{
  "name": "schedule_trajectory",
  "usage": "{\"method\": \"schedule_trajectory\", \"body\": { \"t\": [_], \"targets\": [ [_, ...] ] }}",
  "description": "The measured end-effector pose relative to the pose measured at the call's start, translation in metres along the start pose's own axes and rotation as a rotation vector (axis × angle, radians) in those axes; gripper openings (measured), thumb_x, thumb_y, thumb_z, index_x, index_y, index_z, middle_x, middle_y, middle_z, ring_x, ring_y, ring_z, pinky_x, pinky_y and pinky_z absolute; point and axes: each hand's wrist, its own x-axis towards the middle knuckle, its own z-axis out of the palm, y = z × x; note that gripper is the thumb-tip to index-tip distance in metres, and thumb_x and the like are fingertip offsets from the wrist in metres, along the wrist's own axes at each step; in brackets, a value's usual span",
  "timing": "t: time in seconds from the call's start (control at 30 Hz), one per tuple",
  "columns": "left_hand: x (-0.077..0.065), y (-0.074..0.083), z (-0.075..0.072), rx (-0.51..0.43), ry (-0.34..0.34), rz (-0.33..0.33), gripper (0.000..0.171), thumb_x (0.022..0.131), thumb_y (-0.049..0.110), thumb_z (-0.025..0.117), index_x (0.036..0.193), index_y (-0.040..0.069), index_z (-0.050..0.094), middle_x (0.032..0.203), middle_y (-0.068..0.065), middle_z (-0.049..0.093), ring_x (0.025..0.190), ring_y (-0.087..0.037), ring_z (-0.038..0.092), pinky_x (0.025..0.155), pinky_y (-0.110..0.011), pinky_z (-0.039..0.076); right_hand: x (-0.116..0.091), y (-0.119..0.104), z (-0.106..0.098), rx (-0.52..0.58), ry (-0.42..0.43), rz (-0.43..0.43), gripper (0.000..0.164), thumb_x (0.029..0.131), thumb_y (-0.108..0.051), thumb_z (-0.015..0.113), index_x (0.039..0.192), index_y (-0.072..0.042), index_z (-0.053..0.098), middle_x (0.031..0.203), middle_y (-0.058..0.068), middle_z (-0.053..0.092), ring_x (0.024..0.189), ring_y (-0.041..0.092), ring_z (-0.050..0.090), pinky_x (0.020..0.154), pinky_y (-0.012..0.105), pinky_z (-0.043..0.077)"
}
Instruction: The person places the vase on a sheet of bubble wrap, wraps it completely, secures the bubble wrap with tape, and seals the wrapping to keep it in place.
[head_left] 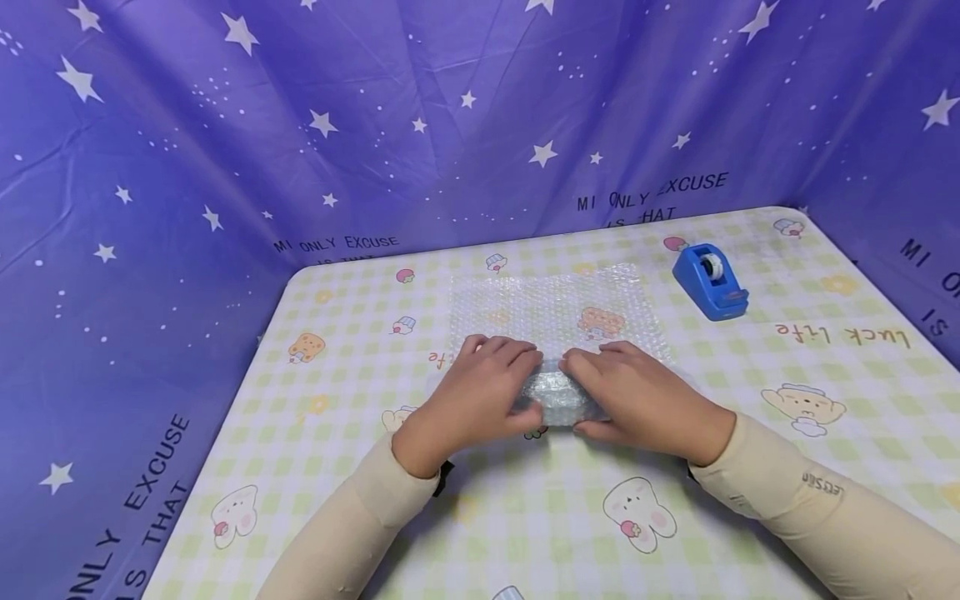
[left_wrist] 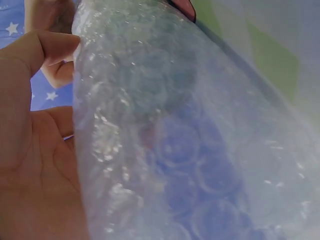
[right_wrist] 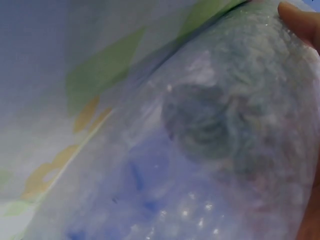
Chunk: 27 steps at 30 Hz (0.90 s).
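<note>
A sheet of bubble wrap [head_left: 517, 304] lies across the middle of the table, its near end rolled into a bundle [head_left: 562, 398]. At the bundle's left end, my left hand [head_left: 483, 390] grips it, fingers over the top and thumb at the near side. My right hand [head_left: 641, 402] holds the other end in the same manner. Through the clear layers in the left wrist view, a greyish-green round shape [left_wrist: 155, 75] shows inside the bundle; its kind is hidden by the wrap. The right wrist view shows a dark rounded end [right_wrist: 197, 122] within the layers.
A blue tape dispenser [head_left: 708, 283] with a roll of tape stands at the back right, beyond the sheet's right edge. The table [head_left: 315, 517] has a checked cloth with cartoon prints. Purple star-printed curtains [head_left: 420, 100] hang behind it and along both sides.
</note>
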Motion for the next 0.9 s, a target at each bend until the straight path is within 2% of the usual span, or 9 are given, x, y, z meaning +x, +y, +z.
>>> {"method": "schedule_trajectory", "body": {
  "t": [0.13, 0.27, 0.5, 0.67, 0.9],
  "targets": [
    [0.000, 0.006, -0.001, 0.068, 0.028, 0.010, 0.066, 0.082, 0.054, 0.068, 0.134, 0.014, 0.063, 0.133, 0.000, 0.065, 0.123, -0.022, 0.061, 0.099, -0.044, 0.045, -0.001, 0.002, 0.000, 0.003, -0.004, 0.000, 0.075, 0.073, -0.044, 0.091, 0.124, -0.009, 0.048, 0.104, -0.001, 0.070, 0.092, 0.014, 0.068, 0.097, 0.051, 0.050],
    [0.000, 0.014, -0.001, 0.155, 0.033, 0.010, 0.072, 0.077, 0.062, 0.075, 0.131, 0.017, 0.060, 0.127, 0.002, 0.065, 0.118, -0.022, 0.063, 0.094, -0.041, 0.046, -0.001, 0.003, 0.000, 0.008, -0.003, -0.002, 0.075, 0.074, -0.044, 0.091, 0.125, -0.010, 0.048, 0.102, -0.001, 0.070, 0.091, 0.013, 0.068, 0.097, 0.052, 0.050],
    [0.000, 0.027, 0.004, 0.307, 0.096, 0.020, 0.072, 0.067, 0.062, 0.085, 0.114, 0.012, 0.064, 0.101, 0.002, 0.065, 0.086, -0.018, 0.069, 0.074, -0.032, 0.051, -0.002, 0.004, 0.001, 0.018, 0.001, -0.006, 0.072, 0.075, -0.043, 0.089, 0.123, -0.010, 0.048, 0.098, -0.003, 0.069, 0.087, 0.012, 0.066, 0.096, 0.052, 0.050],
    [-0.001, 0.030, 0.007, 0.325, 0.103, 0.013, 0.069, 0.066, 0.055, 0.090, 0.111, 0.010, 0.064, 0.092, 0.004, 0.066, 0.075, -0.014, 0.070, 0.068, -0.030, 0.053, -0.002, 0.004, 0.001, 0.027, -0.001, -0.003, 0.069, 0.075, -0.043, 0.089, 0.121, -0.011, 0.048, 0.094, -0.005, 0.066, 0.085, 0.011, 0.064, 0.095, 0.052, 0.050],
    [-0.001, 0.029, 0.007, 0.314, 0.094, 0.017, 0.071, 0.067, 0.053, 0.091, 0.116, 0.008, 0.066, 0.094, 0.003, 0.068, 0.077, -0.014, 0.071, 0.069, -0.031, 0.055, -0.001, 0.000, 0.001, 0.013, -0.007, 0.020, 0.072, 0.073, -0.042, 0.090, 0.121, -0.010, 0.047, 0.098, -0.003, 0.068, 0.087, 0.013, 0.067, 0.098, 0.055, 0.049]
  ]
}}
